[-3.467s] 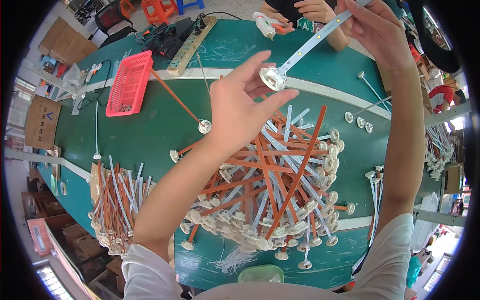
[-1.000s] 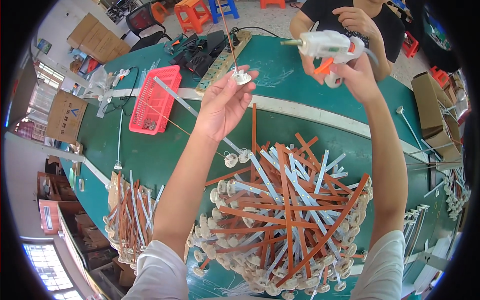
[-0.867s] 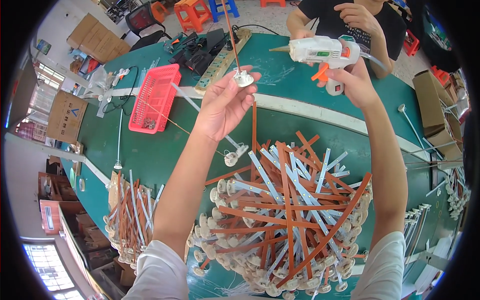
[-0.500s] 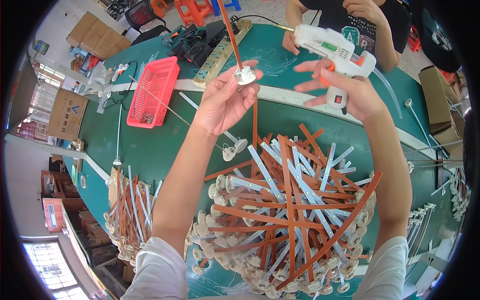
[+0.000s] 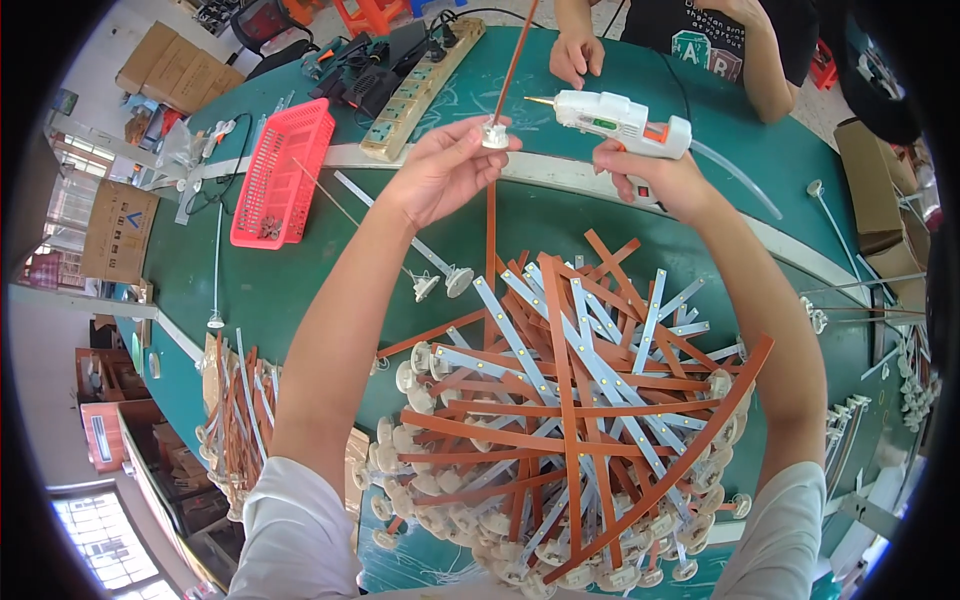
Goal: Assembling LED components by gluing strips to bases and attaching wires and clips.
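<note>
My left hand (image 5: 450,170) pinches the round white base (image 5: 495,135) of an LED strip (image 5: 515,70), whose thin brown strip rises from it and leans right, out of the upper edge. My right hand (image 5: 660,180) is wrapped round the handle of a white hot glue gun (image 5: 610,112) with an orange trigger. The gun's tip points left toward the held strip, a small gap away. A clear glue stick (image 5: 740,178) curves out of its back end. Below both hands lies a big heap of LED strips (image 5: 570,400), brown and pale blue, with white round bases.
A pink basket (image 5: 285,175) stands left, a thin rod leaning across it. Behind my left hand lies a power strip (image 5: 420,90). Across the green table (image 5: 340,270) another person's hand (image 5: 577,58) rests. A smaller strip bundle (image 5: 240,420) lies left; cardboard boxes (image 5: 880,200) stand right.
The glue gun has swung from pointing up at the left to nearly level, its tip closer to the strip. My right fingers, partly spread before, have closed round the handle.
</note>
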Demonstrator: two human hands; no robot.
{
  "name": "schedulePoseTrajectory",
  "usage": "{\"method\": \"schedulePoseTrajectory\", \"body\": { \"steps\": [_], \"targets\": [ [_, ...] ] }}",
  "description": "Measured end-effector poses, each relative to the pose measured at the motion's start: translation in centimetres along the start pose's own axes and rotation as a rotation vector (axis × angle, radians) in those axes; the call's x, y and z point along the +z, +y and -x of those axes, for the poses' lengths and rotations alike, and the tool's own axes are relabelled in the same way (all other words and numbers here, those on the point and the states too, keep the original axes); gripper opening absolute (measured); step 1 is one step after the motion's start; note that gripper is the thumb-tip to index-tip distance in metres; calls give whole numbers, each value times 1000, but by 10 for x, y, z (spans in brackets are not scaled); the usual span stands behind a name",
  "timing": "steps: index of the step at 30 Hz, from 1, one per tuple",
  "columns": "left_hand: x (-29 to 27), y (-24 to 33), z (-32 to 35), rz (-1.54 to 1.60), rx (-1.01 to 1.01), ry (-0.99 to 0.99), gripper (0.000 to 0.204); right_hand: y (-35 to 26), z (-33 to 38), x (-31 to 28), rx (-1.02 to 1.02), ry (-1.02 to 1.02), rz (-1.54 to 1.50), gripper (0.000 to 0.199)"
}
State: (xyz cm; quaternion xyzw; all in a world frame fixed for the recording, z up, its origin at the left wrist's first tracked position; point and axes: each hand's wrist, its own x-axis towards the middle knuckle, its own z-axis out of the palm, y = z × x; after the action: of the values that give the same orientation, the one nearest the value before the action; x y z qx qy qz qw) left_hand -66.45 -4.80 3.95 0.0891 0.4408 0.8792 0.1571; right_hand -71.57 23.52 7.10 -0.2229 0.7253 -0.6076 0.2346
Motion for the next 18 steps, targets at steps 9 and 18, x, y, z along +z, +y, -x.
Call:
{"method": "schedulePoseTrajectory", "body": {
  "steps": [9, 18],
  "targets": [
    [-25, -31, 0, 16, -20, 32, 34, 32, -14, 15, 117, -13, 45, 14],
    [-33, -31, 2, -25, -44, 11, 37, 39, -14, 22, 181, -12, 56, 13]
  ]
}}
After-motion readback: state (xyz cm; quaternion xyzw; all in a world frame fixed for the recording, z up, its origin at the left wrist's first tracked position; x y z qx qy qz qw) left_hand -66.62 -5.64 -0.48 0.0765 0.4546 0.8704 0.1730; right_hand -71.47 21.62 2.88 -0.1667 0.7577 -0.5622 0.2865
